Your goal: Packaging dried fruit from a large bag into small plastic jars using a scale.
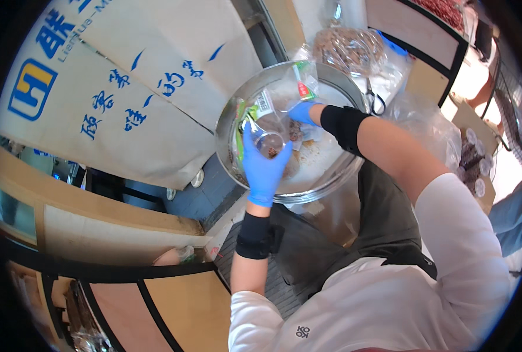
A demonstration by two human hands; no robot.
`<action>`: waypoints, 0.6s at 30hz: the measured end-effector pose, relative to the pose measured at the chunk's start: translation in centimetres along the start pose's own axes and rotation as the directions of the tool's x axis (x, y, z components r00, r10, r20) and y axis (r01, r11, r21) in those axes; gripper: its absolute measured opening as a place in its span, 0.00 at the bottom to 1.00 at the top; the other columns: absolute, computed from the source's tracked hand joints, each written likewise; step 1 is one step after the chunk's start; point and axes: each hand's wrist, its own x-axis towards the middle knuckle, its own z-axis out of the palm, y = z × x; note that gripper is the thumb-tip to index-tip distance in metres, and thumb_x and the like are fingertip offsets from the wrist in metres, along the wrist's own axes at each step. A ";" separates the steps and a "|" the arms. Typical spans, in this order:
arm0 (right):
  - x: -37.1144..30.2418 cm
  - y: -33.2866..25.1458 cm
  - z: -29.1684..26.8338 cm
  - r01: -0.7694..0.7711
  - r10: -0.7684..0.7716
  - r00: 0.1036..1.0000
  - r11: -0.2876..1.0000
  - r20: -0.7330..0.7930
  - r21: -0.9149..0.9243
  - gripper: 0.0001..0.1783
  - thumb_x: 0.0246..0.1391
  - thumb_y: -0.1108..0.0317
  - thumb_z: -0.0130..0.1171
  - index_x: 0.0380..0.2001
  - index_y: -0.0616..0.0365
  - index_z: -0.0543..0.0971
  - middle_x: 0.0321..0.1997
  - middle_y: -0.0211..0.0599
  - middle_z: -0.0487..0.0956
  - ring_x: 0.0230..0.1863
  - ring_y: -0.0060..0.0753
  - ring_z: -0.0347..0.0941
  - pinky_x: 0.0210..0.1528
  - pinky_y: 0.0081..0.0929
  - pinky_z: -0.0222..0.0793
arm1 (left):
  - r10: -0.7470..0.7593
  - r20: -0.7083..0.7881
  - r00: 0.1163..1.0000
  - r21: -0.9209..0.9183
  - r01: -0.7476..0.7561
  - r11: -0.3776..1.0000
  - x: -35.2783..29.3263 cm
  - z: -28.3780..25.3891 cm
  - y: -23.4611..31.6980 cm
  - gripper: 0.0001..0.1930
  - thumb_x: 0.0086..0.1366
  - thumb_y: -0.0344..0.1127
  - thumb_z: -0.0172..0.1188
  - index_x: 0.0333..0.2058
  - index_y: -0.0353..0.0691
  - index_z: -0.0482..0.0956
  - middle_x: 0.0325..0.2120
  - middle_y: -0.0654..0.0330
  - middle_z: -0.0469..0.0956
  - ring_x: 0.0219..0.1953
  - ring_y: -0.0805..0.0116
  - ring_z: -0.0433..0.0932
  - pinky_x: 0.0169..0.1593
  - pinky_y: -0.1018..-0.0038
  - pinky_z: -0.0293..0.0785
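My left hand (pixel 264 170), in a blue glove, has its thumb and fingers curved round a clear round plastic container (pixel 271 136). Some brown pieces show through or inside it. My right hand (pixel 304 112), gloved in blue too, reaches down into the wide metal basin (pixel 320 194) beside the container. Its fingertips are near small brown pieces (pixel 295 130) and are partly hidden. Clear printed packaging with green and red parts (pixel 305 82) lies at the basin's far side. More green-edged packaging (pixel 263 104) lies just beyond my left fingers.
A large clear bag of brown goods (pixel 349 51) sits behind the basin. Scissors with dark handles (pixel 375 101) lie at its right. Crumpled clear plastic (pixel 422 126) and several lidded jars (pixel 471 155) are farther right. A white printed curtain (pixel 173 111) hangs at left.
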 end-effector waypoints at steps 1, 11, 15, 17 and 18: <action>0.0 1.2 0.5 -0.197 0.207 0.978 0.839 0.036 0.507 0.16 0.60 0.61 0.49 0.44 0.55 0.81 0.45 0.45 0.81 0.43 0.49 0.80 0.43 0.46 0.77 | 0.003 -0.004 1.000 -0.037 -0.004 0.999 -0.2 0.1 0.0 0.50 0.48 0.36 0.77 0.66 0.31 0.55 0.50 0.50 0.72 0.51 0.63 0.74 0.57 0.68 0.71; 1.9 6.6 2.5 0.318 -0.314 0.948 0.933 0.051 -0.165 0.29 0.57 0.44 0.58 0.56 0.49 0.72 0.52 0.37 0.76 0.55 0.44 0.72 0.49 0.47 0.75 | 0.012 -0.046 0.999 -0.047 -0.014 0.999 -0.7 -0.6 -0.7 0.51 0.46 0.43 0.78 0.65 0.34 0.58 0.46 0.52 0.75 0.48 0.61 0.78 0.50 0.67 0.75; 3.2 8.3 4.5 -0.056 0.018 0.997 0.860 0.081 0.508 0.40 0.36 0.63 0.75 0.57 0.51 0.72 0.53 0.46 0.79 0.54 0.42 0.76 0.58 0.32 0.71 | 0.051 -0.018 0.999 -0.072 -0.052 0.996 -0.2 0.2 -0.8 0.48 0.47 0.42 0.78 0.63 0.36 0.61 0.46 0.51 0.78 0.48 0.61 0.79 0.50 0.66 0.76; 4.3 0.0 4.1 -0.341 0.198 0.940 0.487 0.279 0.804 0.36 0.40 0.62 0.72 0.56 0.53 0.73 0.52 0.44 0.79 0.53 0.41 0.76 0.57 0.31 0.71 | 0.004 -0.060 0.998 0.015 -0.003 1.000 -1.6 -2.0 -2.9 0.47 0.47 0.43 0.78 0.63 0.36 0.62 0.46 0.51 0.78 0.47 0.60 0.79 0.50 0.66 0.76; 4.3 -2.8 3.2 -0.542 0.316 0.793 -0.024 0.521 0.840 0.32 0.44 0.61 0.70 0.55 0.54 0.74 0.52 0.43 0.80 0.52 0.39 0.77 0.57 0.30 0.71 | -0.002 -0.079 0.997 0.054 0.006 0.999 -1.9 -2.7 -3.3 0.47 0.46 0.43 0.78 0.62 0.36 0.63 0.46 0.51 0.78 0.47 0.60 0.80 0.50 0.66 0.77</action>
